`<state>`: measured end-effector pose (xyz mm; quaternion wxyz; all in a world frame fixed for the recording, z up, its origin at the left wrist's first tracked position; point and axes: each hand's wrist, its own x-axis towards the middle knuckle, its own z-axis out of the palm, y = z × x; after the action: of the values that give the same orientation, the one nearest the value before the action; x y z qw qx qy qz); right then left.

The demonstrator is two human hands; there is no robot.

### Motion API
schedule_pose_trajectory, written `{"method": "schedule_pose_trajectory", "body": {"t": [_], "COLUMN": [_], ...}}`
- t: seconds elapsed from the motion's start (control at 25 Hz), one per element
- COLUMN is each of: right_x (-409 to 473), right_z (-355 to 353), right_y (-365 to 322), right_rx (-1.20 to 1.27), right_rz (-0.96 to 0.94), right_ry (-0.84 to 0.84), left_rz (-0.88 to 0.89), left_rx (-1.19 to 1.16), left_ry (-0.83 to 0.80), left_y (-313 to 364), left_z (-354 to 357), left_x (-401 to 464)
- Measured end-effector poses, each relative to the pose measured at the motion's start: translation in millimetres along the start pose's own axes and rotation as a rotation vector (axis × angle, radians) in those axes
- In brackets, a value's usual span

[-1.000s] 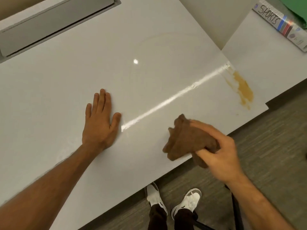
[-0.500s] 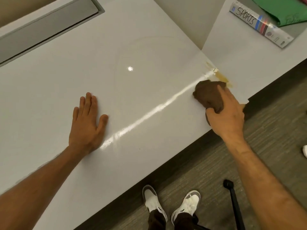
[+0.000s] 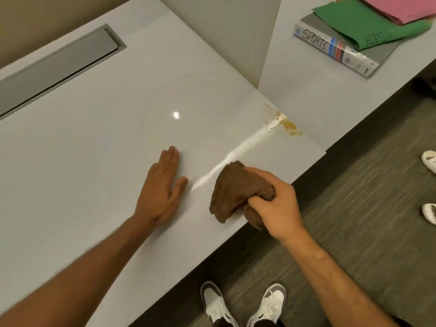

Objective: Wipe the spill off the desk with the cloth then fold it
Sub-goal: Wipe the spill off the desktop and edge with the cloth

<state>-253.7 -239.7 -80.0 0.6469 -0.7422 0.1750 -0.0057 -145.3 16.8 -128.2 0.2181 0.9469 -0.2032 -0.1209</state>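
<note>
A bunched brown cloth [image 3: 232, 188] lies on the white desk [image 3: 99, 142] near its front edge, gripped by my right hand [image 3: 276, 204]. A yellow-brown spill [image 3: 286, 123] remains at the desk's right corner, up and to the right of the cloth, with faint streaks beside it. A shiny wet streak runs from the spill down to the cloth. My left hand [image 3: 162, 187] rests flat on the desk, fingers together, just left of the cloth and holding nothing.
A grey recessed cable tray [image 3: 59, 67] runs along the desk's back left. On the neighbouring desk [image 3: 295, 90] lies a "SPORTS" book [image 3: 335, 50] under green [image 3: 368, 22] and pink folders. Another person's white shoes [image 3: 429, 161] stand at the far right on the floor.
My right hand has dragged the cloth from the spill back down and left toward me, leaving a wet streak. Less of the spill shows than one second ago. The left hand stays flat.
</note>
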Motion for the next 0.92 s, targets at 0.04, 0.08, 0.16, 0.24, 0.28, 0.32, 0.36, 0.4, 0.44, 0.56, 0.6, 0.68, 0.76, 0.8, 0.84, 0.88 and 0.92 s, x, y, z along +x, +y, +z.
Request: {"method": "schedule_pose_trajectory", "body": {"t": [0.04,0.08,0.16,0.24,0.28,0.32,0.36,0.4,0.44,0.56,0.6,0.68,0.76,0.8,0.84,0.88,0.92], "right_x": [6,16,43,70,83,92,99,104,108,133,143,163,178,180,178,173,163], "right_z": [-12,-25,-49,-67,-71,-70,-64,-56,-47,-35,-33,-31,-25,-23,-20,-16,-11], "right_y": [-7,-13,-22,-22,-16,-9,-2,7,14,18,17,14,8,7,5,3,3], "right_rx": [0.08,0.127,0.141,0.136,0.106,0.016,-0.139,-0.332,-0.469,-0.506,-0.515,-0.534,-0.541,-0.542,-0.535,-0.526,-0.514], "right_rz": [-0.014,-0.045,-0.091,-0.074,-0.034,0.009,0.038,0.039,0.017,-0.035,-0.052,-0.117,-0.195,-0.218,-0.232,-0.242,-0.254], "right_ry": [0.078,0.178,0.394,0.551,0.581,0.588,0.583,0.571,0.562,0.503,0.481,0.415,0.308,0.24,0.17,0.093,0.017], "left_rz": [-0.009,-0.011,-0.005,0.001,-0.006,-0.013,-0.019,-0.025,-0.027,-0.032,-0.029,-0.025,-0.028,-0.027,-0.024,-0.026,-0.031], "left_rx": [0.042,0.088,0.143,0.154,0.159,0.163,0.165,0.167,0.172,0.169,0.165,0.167,0.168,0.17,0.169,0.169,0.169], "left_ry": [0.019,0.034,0.033,0.028,0.025,0.02,0.014,0.008,0.005,0.019,0.021,0.027,0.036,0.026,0.022,0.022,0.017], "left_y": [4,5,3,3,5,7,8,9,9,8,7,7,6,6,6,7,7], "left_z": [5,8,9,9,8,7,7,7,7,8,8,9,10,9,9,8,7], "left_x": [4,7,8,6,6,7,8,8,8,9,9,8,10,10,9,9,10]}}
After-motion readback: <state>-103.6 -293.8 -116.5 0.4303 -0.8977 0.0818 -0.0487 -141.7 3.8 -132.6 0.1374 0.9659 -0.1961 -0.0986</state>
